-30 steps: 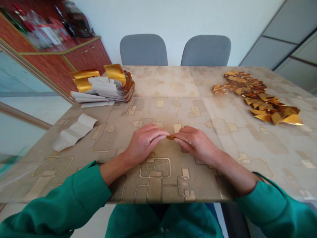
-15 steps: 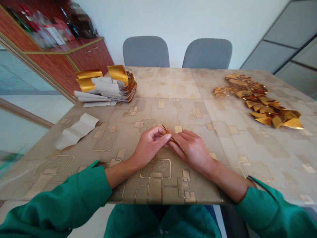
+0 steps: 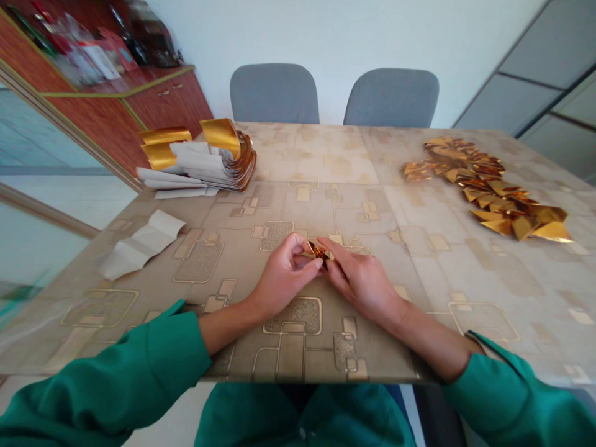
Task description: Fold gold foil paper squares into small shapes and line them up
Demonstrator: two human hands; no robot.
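Note:
A small folded piece of shiny gold foil paper [image 3: 317,251] is pinched between my two hands, just above the table near its front. My left hand [image 3: 289,271] grips its left side between thumb and fingers. On the other side, my right hand [image 3: 363,274] closes on the right end of the paper, its fingertips partly hidden. At the table's right lies a long heap of folded gold paper pieces [image 3: 498,186]. A thick stack of gold and grey-white paper sheets [image 3: 205,158] sits at the back left.
A creased pale paper sheet [image 3: 143,244] lies on the left of the patterned tablecloth [image 3: 298,205]. Two grey chairs [image 3: 274,93] stand behind the far edge. A wooden cabinet [image 3: 172,99] with bottles is at the back left.
The gold paper, seen before as a thin edge between my fingers, now shows a wider, shiny, opened face. My hands have shifted slightly around it.

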